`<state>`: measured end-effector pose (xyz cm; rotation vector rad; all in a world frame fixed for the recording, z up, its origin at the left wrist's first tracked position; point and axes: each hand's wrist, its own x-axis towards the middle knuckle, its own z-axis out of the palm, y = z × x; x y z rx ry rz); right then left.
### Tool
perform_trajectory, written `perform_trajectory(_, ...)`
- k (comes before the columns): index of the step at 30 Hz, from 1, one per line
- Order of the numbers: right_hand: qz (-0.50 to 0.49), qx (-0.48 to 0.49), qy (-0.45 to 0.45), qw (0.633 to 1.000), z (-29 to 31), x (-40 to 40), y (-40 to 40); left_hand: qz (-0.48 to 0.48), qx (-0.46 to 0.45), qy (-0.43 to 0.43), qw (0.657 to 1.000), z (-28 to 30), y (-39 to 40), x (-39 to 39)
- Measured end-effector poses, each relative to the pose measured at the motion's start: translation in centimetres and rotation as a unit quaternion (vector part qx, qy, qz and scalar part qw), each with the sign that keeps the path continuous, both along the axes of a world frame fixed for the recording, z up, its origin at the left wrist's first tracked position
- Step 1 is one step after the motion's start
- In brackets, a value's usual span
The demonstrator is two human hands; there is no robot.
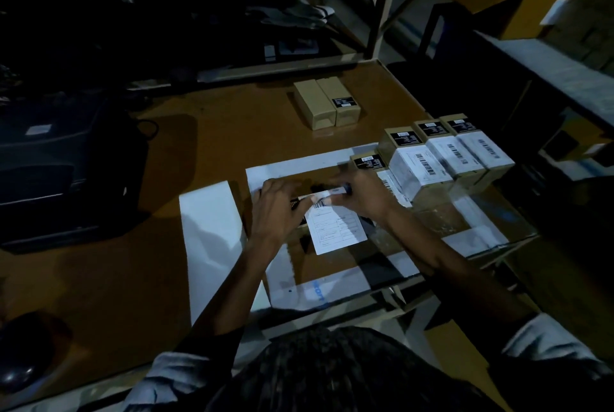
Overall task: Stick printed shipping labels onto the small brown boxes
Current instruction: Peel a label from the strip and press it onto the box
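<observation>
Sleeves: pale cuffs point(548, 342) showing nearest the viewer, forearms reaching forward over the desk point(99, 278).
Left hand point(277, 209): fingers curling over a small box, mostly hidden beneath it, pinching the label's top edge.
Right hand point(360, 194): fingers curling, pressing the same top edge.
Shipping label point(337, 228): white sheet hanging down toward the person, lower part lying loose.
Labelled boxes point(448, 159): standing in a row just right of the hands, touching.
Unlabelled boxes point(327, 105): two sitting side by side, further back.
Printer point(59, 172): sitting dark at left.
</observation>
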<state>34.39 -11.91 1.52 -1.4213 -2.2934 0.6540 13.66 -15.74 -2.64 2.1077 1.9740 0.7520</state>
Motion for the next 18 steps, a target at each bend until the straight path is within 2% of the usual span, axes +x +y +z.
perform_trajectory(2,0.028,-0.024,0.025,0.999,0.4,0.8,-1.1,-0.054,-0.009,-0.05,0.997,0.2,-0.6,0.3)
perform_trajectory(4,0.035,-0.045,0.008,0.998,0.3,1.4,-1.5,-0.081,-0.029,-0.079,0.993,0.4,-1.4,0.9)
perform_trajectory(10,0.054,-0.039,-0.041,0.997,0.0,1.5,-1.3,-0.064,-0.064,-0.089,0.992,0.5,-2.2,1.1)
perform_trajectory(13,0.076,-0.073,-0.073,0.992,-0.1,2.0,-0.8,-0.066,-0.059,-0.067,0.994,1.0,-3.0,1.2)
perform_trajectory(18,0.09,-0.102,-0.079,0.987,0.0,2.2,0.0,-0.069,-0.047,-0.094,0.992,0.3,-2.5,0.2)
